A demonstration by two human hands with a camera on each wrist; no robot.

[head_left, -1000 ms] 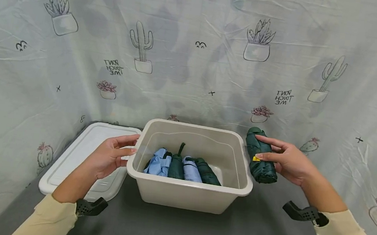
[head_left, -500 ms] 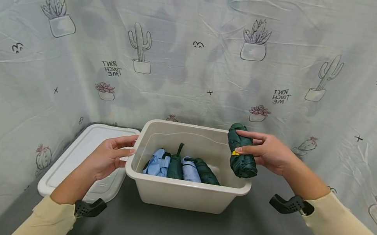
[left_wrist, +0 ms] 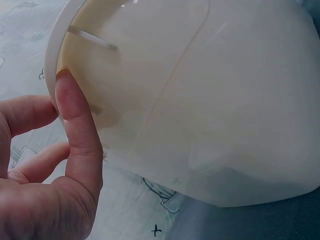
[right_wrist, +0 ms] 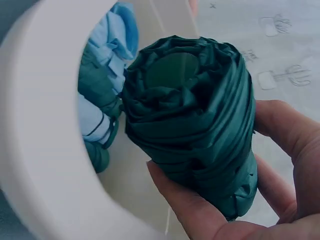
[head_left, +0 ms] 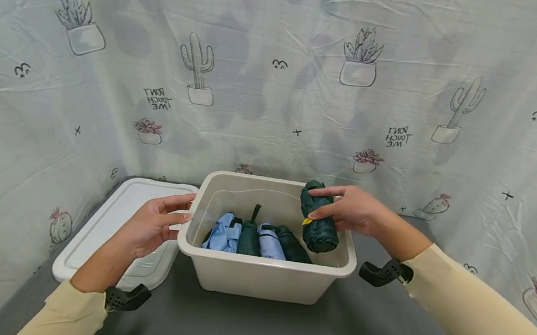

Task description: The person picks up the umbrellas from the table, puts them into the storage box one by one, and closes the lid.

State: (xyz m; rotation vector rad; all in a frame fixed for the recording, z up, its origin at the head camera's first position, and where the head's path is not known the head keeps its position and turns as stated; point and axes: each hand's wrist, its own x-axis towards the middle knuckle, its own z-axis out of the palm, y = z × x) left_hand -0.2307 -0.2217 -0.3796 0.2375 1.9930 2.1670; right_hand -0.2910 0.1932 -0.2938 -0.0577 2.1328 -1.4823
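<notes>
My right hand grips a rolled-up dark green folding umbrella with a small yellow tag. The umbrella is held tilted over the right part of a beige plastic tub. In the right wrist view its gathered end faces the camera. Several rolled umbrellas lie side by side in the tub: a light blue one, a green one, a pale lavender one and another green one. With extended fingers, my left hand touches the tub's left rim; its thumb lies against the outer wall.
A white lid lies on the grey tabletop, left of the tub and partly behind my left arm. Behind everything hangs a pale curtain with plant drawings.
My right hand has carried the green umbrella leftward, from outside the tub's right rim to over its interior. The left hand stays at the left rim.
</notes>
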